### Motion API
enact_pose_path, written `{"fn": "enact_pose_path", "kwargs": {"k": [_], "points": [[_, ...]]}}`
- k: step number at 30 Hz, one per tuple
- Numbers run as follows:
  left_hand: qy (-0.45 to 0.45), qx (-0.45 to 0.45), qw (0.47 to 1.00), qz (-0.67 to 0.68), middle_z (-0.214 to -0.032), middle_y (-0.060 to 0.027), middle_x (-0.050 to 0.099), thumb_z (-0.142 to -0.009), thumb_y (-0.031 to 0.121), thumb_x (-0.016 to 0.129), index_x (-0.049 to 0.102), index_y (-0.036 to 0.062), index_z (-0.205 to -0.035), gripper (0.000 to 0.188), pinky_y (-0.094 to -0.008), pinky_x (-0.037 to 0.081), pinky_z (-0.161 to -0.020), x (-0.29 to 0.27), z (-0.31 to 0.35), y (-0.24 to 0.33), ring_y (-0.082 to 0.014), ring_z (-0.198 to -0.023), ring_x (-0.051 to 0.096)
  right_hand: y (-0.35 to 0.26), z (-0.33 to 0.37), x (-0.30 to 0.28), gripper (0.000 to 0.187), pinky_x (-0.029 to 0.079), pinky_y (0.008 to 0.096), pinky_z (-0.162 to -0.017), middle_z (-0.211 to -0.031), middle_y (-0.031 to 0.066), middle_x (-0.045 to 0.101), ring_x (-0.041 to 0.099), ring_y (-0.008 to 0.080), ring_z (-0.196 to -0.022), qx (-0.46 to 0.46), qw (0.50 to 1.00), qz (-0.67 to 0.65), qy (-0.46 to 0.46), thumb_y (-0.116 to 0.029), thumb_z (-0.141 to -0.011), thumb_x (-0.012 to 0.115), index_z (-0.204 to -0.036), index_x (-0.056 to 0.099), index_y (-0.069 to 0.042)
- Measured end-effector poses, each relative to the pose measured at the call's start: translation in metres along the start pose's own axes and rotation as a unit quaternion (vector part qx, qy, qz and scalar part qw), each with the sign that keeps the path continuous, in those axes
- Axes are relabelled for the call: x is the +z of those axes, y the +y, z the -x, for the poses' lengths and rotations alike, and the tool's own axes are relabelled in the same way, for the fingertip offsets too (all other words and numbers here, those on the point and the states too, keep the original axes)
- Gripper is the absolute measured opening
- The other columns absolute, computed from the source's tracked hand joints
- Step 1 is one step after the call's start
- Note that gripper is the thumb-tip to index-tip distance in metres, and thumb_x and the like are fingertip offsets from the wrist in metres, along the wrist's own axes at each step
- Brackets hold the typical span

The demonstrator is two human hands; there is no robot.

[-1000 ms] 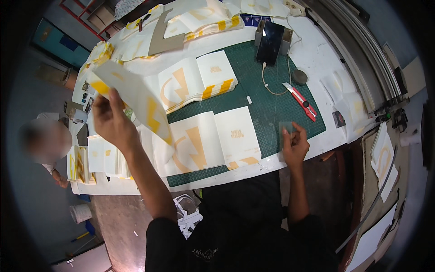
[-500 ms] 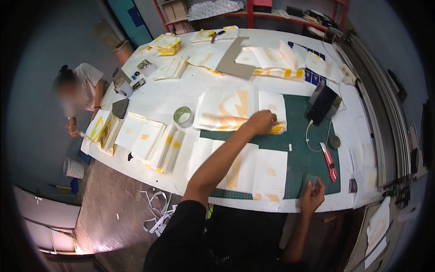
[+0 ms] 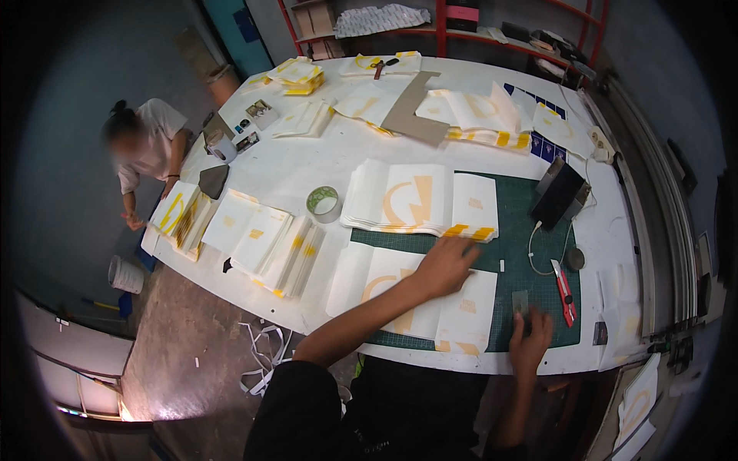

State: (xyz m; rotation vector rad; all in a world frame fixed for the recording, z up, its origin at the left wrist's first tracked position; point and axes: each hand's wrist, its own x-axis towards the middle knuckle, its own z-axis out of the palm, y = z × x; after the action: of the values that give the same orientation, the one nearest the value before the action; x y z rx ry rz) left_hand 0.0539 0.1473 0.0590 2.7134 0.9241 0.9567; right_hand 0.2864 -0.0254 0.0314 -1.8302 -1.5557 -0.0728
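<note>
Big white worktable point(image 3: 307, 165), dark green cutting mat point(image 3: 530, 230) at the right. Near edge: flat white printed sheet with orange shapes point(image 3: 384, 280), light, floppy, easily creased, best lifted by a corner. Left hand point(image 3: 446, 265) lies spread flat on it. Right hand point(image 3: 530, 338) seems to pinch a small grey scraper point(image 3: 521, 301), though it's blurry.
</note>
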Motion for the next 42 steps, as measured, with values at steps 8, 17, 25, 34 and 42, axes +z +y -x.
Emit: {"fn": "enact_pose_path", "kwargs": {"k": [8, 17, 25, 34, 42], "points": [[-0.111, -0.003, 0.992, 0.065, -0.112, -0.012, 0.067, -0.087, 0.02, 0.076, 0.075, 0.0069, -0.103, 0.021, -0.0443, 0.047, -0.096, -0.008, 0.093, 0.048, -0.0298, -0.112, 0.062, -0.037, 0.058, -0.007, 0.016, 0.055, 0.0449, -0.073, -0.09, 0.0222, 0.069, 0.068, 0.0397, -0.078, 0.133, 0.983, -0.103, -0.08, -0.008, -0.093, 0.07, -0.101, 0.072, 0.005], [-0.099, -0.05, 0.99, 0.087, -0.119, -0.01, 0.068, -0.086, 0.013, 0.079, 0.076, 0.0095, -0.109, 0.023, -0.0445, 0.046, -0.1, -0.004, 0.098, 0.056, -0.0312, -0.115, 0.062, -0.054, 0.076, -0.01, 0.027, 0.052, 0.0405, -0.072, -0.092, 0.0173, 0.064, 0.063, 0.0302, -0.08, 0.17, 0.971, -0.134, -0.1, -0.006, -0.082, 0.07, -0.106, 0.072, 0.004], [-0.089, -0.06, 0.99, 0.095, -0.122, -0.0105, 0.068, -0.088, 0.014, 0.078, 0.075, 0.0089, -0.112, 0.025, -0.044, 0.045, -0.101, -0.004, 0.104, 0.057, -0.0315, -0.116, 0.062, -0.06, 0.083, -0.001, 0.035, 0.052, 0.0392, -0.074, -0.098, 0.0161, 0.064, 0.062, 0.0277, -0.083, 0.158, 0.977, -0.121, -0.073, -0.005, -0.078, 0.071, -0.112, 0.071, 0.002], [-0.083, -0.06, 0.99, 0.098, -0.123, -0.0092, 0.068, -0.09, 0.015, 0.076, 0.076, 0.0082, -0.112, 0.023, -0.0422, 0.045, -0.102, -0.005, 0.103, 0.056, -0.0292, -0.117, 0.062, -0.068, 0.081, -0.004, 0.043, 0.053, 0.035, -0.077, -0.104, 0.0143, 0.068, 0.065, 0.023, -0.085, 0.159, 0.968, -0.191, -0.048, 0.002, -0.079, 0.072, -0.121, 0.068, 0.002], [-0.083, -0.067, 0.988, 0.107, -0.123, -0.0091, 0.068, -0.09, 0.015, 0.077, 0.076, 0.0077, -0.113, 0.024, -0.0417, 0.045, -0.102, -0.004, 0.105, 0.055, -0.0288, -0.118, 0.062, -0.071, 0.08, -0.003, 0.046, 0.057, 0.0365, -0.076, -0.103, 0.0161, 0.067, 0.068, 0.0265, -0.086, 0.14, 0.968, -0.201, -0.044, 0.003, -0.08, 0.074, -0.126, 0.066, 0.002]]}}
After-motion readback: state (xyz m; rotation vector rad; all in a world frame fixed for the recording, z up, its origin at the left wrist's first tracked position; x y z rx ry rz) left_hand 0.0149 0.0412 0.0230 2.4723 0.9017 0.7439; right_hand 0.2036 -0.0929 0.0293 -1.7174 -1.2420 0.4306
